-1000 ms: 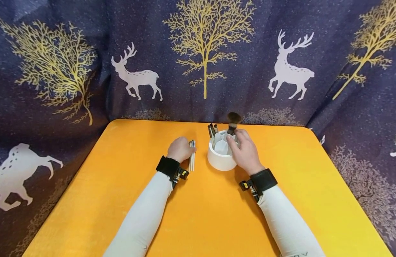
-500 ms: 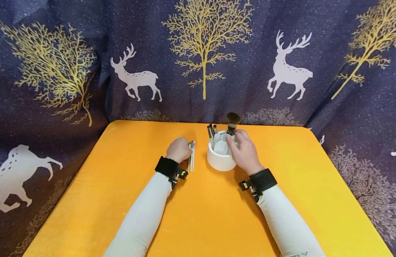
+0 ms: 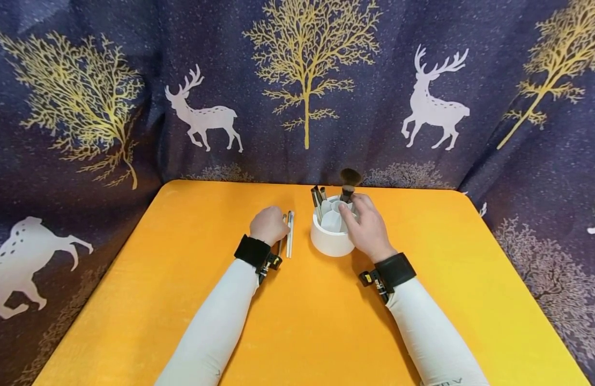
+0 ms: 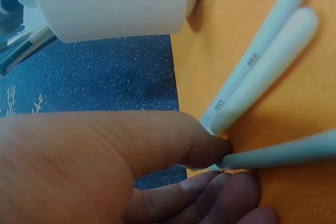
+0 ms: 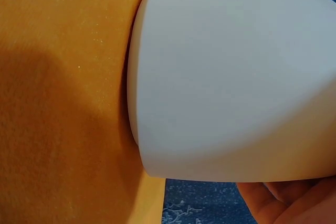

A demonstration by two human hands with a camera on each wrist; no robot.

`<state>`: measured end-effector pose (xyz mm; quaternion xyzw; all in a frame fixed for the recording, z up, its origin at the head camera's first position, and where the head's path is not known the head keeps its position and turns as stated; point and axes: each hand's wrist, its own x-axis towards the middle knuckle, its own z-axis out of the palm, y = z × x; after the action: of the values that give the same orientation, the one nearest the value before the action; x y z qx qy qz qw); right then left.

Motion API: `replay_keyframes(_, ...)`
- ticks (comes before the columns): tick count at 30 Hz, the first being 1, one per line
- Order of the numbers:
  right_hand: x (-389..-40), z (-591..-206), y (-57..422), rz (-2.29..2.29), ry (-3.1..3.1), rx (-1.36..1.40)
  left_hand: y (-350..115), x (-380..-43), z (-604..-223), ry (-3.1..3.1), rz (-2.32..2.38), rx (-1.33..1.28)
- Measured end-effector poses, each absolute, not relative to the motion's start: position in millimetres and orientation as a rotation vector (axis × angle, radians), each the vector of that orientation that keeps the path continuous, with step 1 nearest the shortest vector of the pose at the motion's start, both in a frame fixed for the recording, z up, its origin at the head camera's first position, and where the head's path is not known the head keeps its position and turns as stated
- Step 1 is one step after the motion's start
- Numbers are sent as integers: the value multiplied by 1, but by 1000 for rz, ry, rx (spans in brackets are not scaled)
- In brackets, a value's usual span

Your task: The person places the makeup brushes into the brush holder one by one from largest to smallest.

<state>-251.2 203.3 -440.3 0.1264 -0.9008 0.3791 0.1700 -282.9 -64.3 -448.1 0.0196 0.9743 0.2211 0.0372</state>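
Observation:
My left hand is low over the yellow table, thumb and fingertips pinching a slim makeup brush. Its pale handle sticks out past the fingertips in the left wrist view. Right beside it, two more makeup brushes with white handles lie close together on the table. My right hand grips the right side of a round white brush holder, thumb over the rim and the other fingers around the outer wall. Several makeup brushes stand in the holder's compartments, including a large fluffy brush at the back.
The yellow table reaches back to a dark blue curtain printed with white deer and golden trees. The holder stands a short way in from the table's back edge.
The brush in my left hand has come apart from the two beside it, its handle end swinging left. My right hand and the holder stay in place.

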Motion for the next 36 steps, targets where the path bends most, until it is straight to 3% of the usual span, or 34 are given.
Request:
replay_keyframes(20,-250,-441,203,1078,-2568,352,-75,-286,-445,2915,861,42)
replay_keyframes(36,-250,-441,202,1079,-2562,342,-74,-289,-431,3106,1335,143)
